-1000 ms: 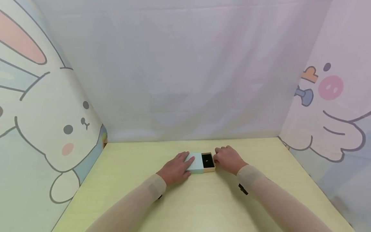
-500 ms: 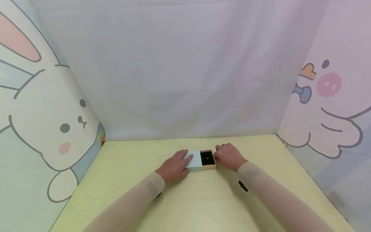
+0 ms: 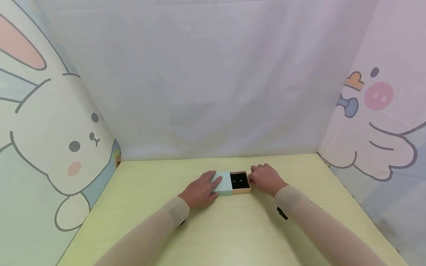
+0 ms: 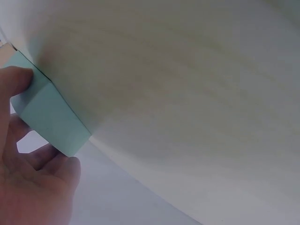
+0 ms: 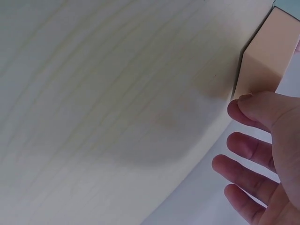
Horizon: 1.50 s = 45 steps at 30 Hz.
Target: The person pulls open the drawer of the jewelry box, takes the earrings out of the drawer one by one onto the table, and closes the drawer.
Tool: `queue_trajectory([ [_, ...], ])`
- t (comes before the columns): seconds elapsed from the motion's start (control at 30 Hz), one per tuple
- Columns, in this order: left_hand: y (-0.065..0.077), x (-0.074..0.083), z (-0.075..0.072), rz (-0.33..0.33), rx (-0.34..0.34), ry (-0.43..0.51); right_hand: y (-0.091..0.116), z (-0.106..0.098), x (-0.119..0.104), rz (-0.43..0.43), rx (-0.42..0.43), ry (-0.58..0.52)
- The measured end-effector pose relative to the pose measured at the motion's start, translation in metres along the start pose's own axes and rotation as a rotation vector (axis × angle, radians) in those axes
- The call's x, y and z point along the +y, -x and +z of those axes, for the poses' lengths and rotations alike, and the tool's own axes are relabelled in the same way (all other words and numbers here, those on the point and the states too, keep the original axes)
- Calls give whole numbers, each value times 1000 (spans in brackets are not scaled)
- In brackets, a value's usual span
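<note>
A small drawer-style jewelry box lies on the table, its light blue sleeve [image 3: 225, 186] on the left and its tan drawer [image 3: 241, 191] pulled partway out to the right. Two tiny shiny pieces show on the drawer's black lining [image 3: 237, 184]. My left hand [image 3: 199, 190] holds the sleeve, thumb on the near side and fingers round the end and far side; the left wrist view shows this grip on the sleeve [image 4: 58, 122]. At the drawer's right end my right hand [image 3: 265, 180] pinches with thumb and forefinger. In the right wrist view its other fingers [image 5: 246, 176] are loosely bent beside the drawer [image 5: 269, 49].
The pale wooden table [image 3: 213, 236] extends on every side of the box. A plain white cloth [image 3: 213, 81] hangs behind its back edge. Cartoon-printed panels stand at both sides, with a rabbit [image 3: 60, 147] on the left and a pig [image 3: 376, 122] on the right.
The drawer has slid further out to the right along with my right hand, so more black lining and a second shiny piece show. My left hand keeps its hold on the sleeve.
</note>
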<state>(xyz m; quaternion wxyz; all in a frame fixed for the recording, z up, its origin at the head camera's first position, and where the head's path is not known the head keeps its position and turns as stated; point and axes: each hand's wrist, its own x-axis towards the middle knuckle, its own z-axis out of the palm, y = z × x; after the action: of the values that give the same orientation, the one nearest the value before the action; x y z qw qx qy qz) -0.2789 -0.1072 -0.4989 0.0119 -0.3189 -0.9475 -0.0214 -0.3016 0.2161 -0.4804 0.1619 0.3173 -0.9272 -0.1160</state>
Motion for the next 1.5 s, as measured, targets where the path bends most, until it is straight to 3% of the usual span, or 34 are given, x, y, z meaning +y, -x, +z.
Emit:
queue_trajectory([
  [0.8, 0, 1, -4, -9, -22, -26, -7, -16, 3, 44, 30, -80],
  [1.5, 0, 2, -7, -12, -39, -29, -19, -7, -2, 9, 27, -103],
])
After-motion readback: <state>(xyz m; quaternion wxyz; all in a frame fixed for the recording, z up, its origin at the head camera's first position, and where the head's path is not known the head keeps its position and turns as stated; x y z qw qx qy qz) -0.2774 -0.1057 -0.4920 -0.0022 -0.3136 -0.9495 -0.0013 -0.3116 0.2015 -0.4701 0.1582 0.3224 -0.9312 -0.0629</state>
